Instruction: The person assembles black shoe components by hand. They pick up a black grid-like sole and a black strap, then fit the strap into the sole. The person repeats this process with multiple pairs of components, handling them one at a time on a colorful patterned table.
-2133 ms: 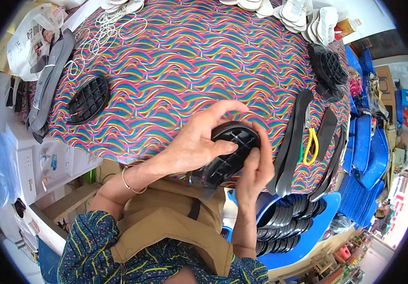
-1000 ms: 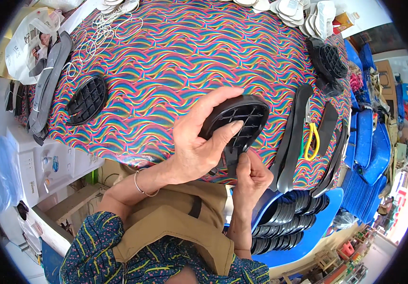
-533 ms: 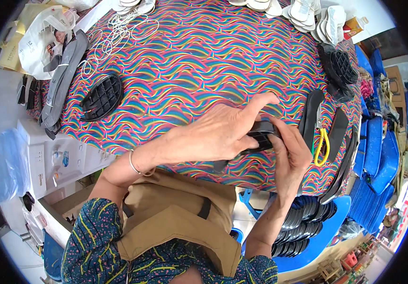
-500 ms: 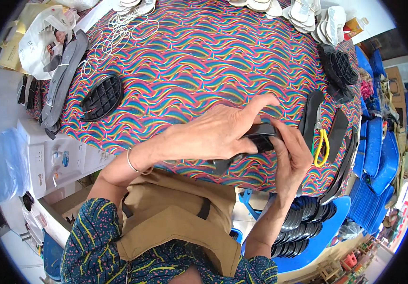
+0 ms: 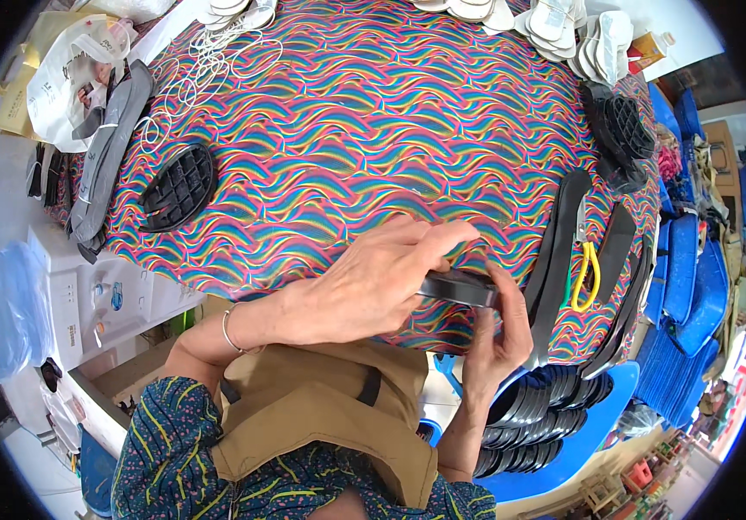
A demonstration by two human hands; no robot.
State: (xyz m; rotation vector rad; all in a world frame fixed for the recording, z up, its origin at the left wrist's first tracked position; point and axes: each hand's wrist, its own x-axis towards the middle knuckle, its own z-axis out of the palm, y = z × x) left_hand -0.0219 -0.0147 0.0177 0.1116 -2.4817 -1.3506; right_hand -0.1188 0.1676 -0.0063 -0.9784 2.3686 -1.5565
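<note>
Above the near edge of the patterned table, a black shoe sole (image 5: 461, 289) is held edge-on between both hands. My left hand (image 5: 377, 282) reaches across from the left and closes its fingers on the sole's left end, its back hiding that end. On the right end, my right hand (image 5: 501, 325) grips with thumb and fingers. A second black sole (image 5: 181, 189) lies on the cloth to the left, its gridded face up. To the right of my hands are long black strips (image 5: 555, 260) and yellow-handled scissors (image 5: 588, 277).
White cord (image 5: 208, 74) lies loosely coiled at the far left, by a bundle of grey strips (image 5: 113, 156) and a plastic bag (image 5: 65, 100). White insoles (image 5: 555, 26) are piled along the far edge. More black soles (image 5: 622, 126) sit far right. Stacked black soles (image 5: 533, 416) rest on a blue stool (image 5: 603, 416).
Both hands have shifted left and slightly nearer with the sole. The sole has turned, so its smooth dark side edge now shows. My right hand has lowered.
</note>
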